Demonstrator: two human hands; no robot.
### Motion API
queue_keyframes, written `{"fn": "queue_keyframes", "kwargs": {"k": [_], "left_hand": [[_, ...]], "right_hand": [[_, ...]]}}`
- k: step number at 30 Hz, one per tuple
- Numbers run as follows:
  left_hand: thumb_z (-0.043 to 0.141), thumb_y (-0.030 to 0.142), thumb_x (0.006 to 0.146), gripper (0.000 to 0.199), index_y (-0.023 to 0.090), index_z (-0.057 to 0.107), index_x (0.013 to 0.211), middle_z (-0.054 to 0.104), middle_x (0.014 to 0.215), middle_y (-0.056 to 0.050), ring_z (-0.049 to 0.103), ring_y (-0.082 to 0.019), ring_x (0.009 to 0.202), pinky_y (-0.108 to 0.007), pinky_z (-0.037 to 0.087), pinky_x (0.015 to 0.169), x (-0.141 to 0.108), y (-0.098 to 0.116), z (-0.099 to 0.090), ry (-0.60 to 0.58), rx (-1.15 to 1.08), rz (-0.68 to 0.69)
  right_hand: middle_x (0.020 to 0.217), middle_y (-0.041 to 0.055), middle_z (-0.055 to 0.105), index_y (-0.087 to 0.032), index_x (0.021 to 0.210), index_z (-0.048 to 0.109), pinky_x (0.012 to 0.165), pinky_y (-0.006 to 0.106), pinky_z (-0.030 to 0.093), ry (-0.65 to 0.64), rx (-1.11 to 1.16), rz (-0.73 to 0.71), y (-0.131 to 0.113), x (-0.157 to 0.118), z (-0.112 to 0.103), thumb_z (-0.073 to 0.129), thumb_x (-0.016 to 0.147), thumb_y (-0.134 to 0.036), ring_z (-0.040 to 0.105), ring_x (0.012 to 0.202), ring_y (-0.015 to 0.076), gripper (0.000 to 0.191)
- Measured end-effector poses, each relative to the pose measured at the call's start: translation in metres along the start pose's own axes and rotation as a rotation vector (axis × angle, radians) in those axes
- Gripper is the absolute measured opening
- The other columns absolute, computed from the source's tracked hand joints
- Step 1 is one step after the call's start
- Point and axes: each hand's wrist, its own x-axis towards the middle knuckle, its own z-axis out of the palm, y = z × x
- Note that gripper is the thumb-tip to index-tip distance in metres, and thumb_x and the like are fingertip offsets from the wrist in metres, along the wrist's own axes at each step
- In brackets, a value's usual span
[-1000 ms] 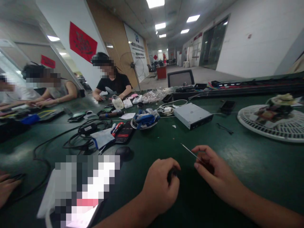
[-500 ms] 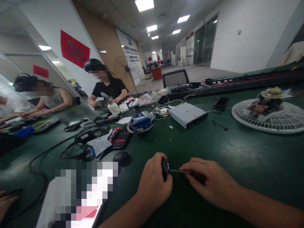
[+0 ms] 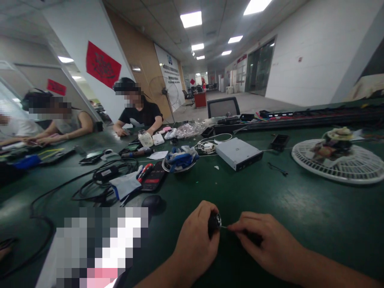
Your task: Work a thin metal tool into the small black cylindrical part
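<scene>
My left hand [image 3: 198, 234] is closed around a small black cylindrical part [image 3: 215, 222] with a shiny ringed face turned to the right. My right hand [image 3: 264, 236] grips a thin screwdriver [image 3: 224, 227], its dark handle mostly hidden in the palm. A short length of metal shaft shows between my right fingertips and the part's face. The tip meets the lower edge of that face; whether it sits in a screw I cannot tell. Both hands are just above the dark green table [image 3: 258, 188].
A computer mouse [image 3: 153, 203], a phone [image 3: 154, 176] and a bowl with blue-white cloth [image 3: 180, 159] lie left of my hands. Beyond stands a grey disc drive [image 3: 238, 153], with a white fan grille [image 3: 300, 158] to the right. Two co-workers sit at far left; a blurred-out object is near left.
The view has tilted up slightly. My right hand has come closer to the black part, so less screwdriver shaft shows. The part's face has turned slightly more toward me.
</scene>
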Motion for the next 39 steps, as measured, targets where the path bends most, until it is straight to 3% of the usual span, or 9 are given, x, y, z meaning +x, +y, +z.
{"fn": "queue_keyframes", "kwargs": {"k": [6,12,19,28,32,39], "left_hand": [[0.053,0.002,0.072,0.033,0.022,0.055,0.098,0.062,0.095,-0.001,0.059,-0.018,0.087,-0.032,0.045,0.078,0.0,0.001,-0.001,-0.025,-0.006,0.034],[0.053,0.003,0.075,0.034,0.023,0.058,0.101,0.065,0.097,-0.001,0.062,-0.018,0.09,-0.033,0.048,0.081,0.001,0.001,-0.002,0.017,-0.024,-0.008],[0.054,0.009,0.082,0.032,0.023,0.06,0.11,0.066,0.105,-0.004,0.063,-0.02,0.096,-0.037,0.05,0.088,0.005,-0.004,-0.001,0.082,-0.03,-0.087],[0.053,0.011,0.084,0.031,0.024,0.063,0.109,0.067,0.107,-0.004,0.062,-0.022,0.1,-0.04,0.049,0.092,0.004,-0.003,0.0,0.043,-0.019,-0.082],[0.053,0.011,0.083,0.032,0.023,0.064,0.11,0.066,0.107,-0.005,0.061,-0.022,0.102,-0.041,0.048,0.094,0.003,-0.004,0.001,0.031,0.012,-0.071],[0.056,0.012,0.083,0.036,0.023,0.064,0.116,0.067,0.11,-0.007,0.059,-0.025,0.105,-0.046,0.047,0.097,0.004,-0.003,0.0,0.011,0.06,-0.034]], "right_hand": [[0.087,0.001,0.068,-0.025,0.113,0.071,0.063,0.026,0.046,0.034,0.002,-0.021,0.003,-0.001,0.0,0.051,0.093,-0.016,0.064,0.072,0.0125,0.03],[0.092,-0.0007,0.072,-0.027,0.106,0.071,0.067,0.027,0.049,0.113,-0.075,0.137,0.001,0.001,0.004,0.053,0.09,-0.018,0.068,0.076,0.0137,0.026],[0.082,0.001,0.072,-0.025,0.103,0.067,0.057,0.03,0.047,0.169,-0.27,0.323,0.0,0.001,0.005,0.066,0.084,-0.036,0.07,0.07,0.0204,0.022],[0.102,0.002,0.075,-0.029,0.123,0.063,0.073,0.035,0.056,0.187,-0.286,0.279,0.005,-0.001,0.017,0.061,0.09,-0.032,0.073,0.084,0.0219,0.034],[0.09,0.0019,0.073,-0.029,0.109,0.069,0.073,0.038,0.052,0.224,-0.344,0.267,0.011,0.001,0.013,0.053,0.097,-0.037,0.069,0.082,0.0227,0.022],[0.081,0.0037,0.068,-0.024,0.089,0.069,0.069,0.036,0.048,0.23,-0.297,0.307,0.019,0.006,0.005,0.042,0.102,-0.033,0.064,0.076,0.0209,0.032]]}}
